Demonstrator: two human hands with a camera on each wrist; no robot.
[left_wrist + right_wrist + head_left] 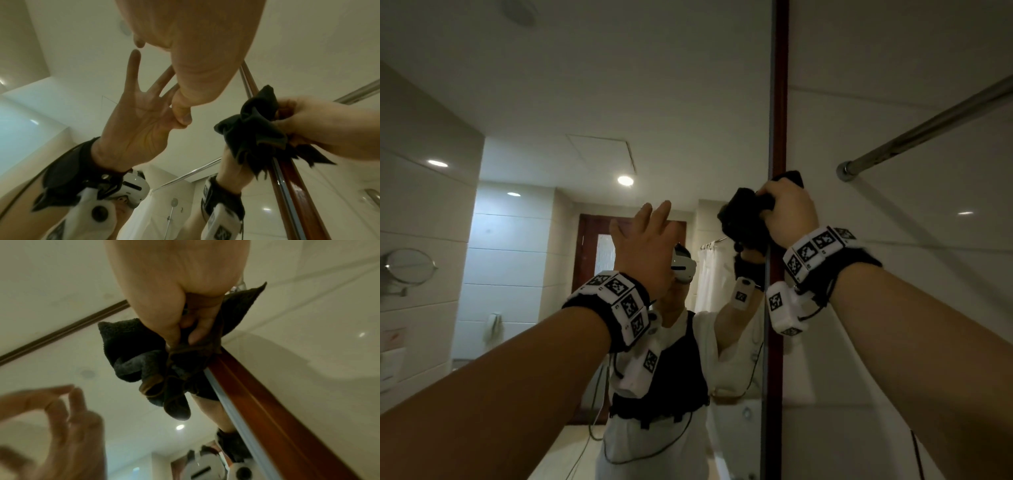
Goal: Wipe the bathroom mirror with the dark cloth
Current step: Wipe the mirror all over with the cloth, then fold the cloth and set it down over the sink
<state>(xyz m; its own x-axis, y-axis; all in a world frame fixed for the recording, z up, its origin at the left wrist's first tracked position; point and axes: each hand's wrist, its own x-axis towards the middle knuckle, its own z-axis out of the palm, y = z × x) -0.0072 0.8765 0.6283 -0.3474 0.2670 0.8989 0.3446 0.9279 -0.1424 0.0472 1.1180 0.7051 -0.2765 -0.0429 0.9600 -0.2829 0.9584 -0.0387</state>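
- Mirror glass, the large flat bathroom mirror [585,120], fills the left of the head view and ends at a dark red wooden frame strip [780,102] on its right edge
- Wall of pale glossy tile [893,308] lies beyond that strip, with a chrome metal rail [928,130] fixed to it
- Right hand [789,214] is raised at the mirror's right edge, fingers curled tight round the bunched dark fleecy cloth [744,219], which is pressed against the glass just beside the frame
- Left hand [645,240] is lifted near the glass with fingers straight and spread, holding nothing; whether it touches the mirror I cannot tell
- Risk, as I judge it: the cloth is wadded, so little of it meets the glass and a stroke may leave streaks
- A loose corner hanging over the frame could snag there, and bare left fingertips may print the glass
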